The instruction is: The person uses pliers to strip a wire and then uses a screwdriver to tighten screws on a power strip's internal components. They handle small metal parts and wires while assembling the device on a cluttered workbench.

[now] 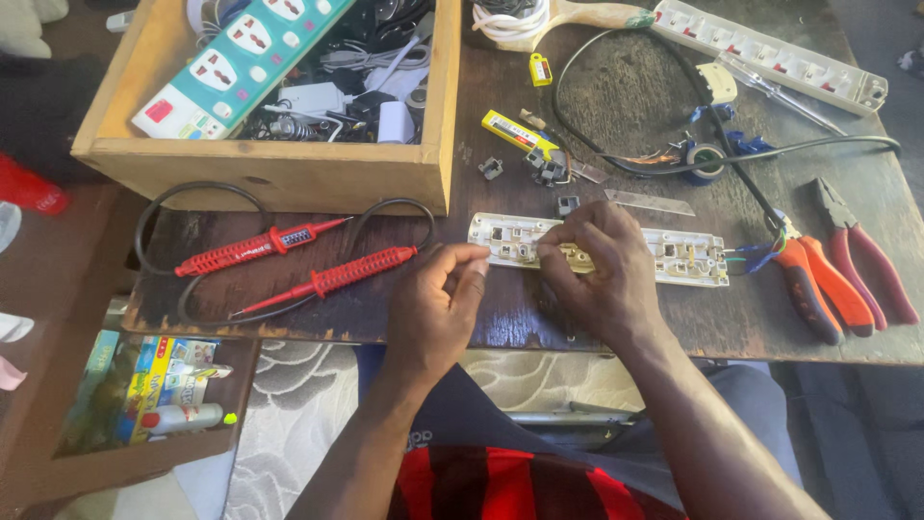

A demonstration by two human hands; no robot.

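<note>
The right hand [599,268] pinches with curled fingers the middle of the opened power strip [693,258] lying on the dark table [539,106], the left hand [435,306] loosely curled beside it, holding nothing visible, red probes [332,277] further left.

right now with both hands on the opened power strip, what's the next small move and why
Probably steady the opened power strip with the left hand while the right hand works the brass contact strip under its fingertips. The strip lies loose on the table, and the left hand only nears its end, so it could slide.
</note>
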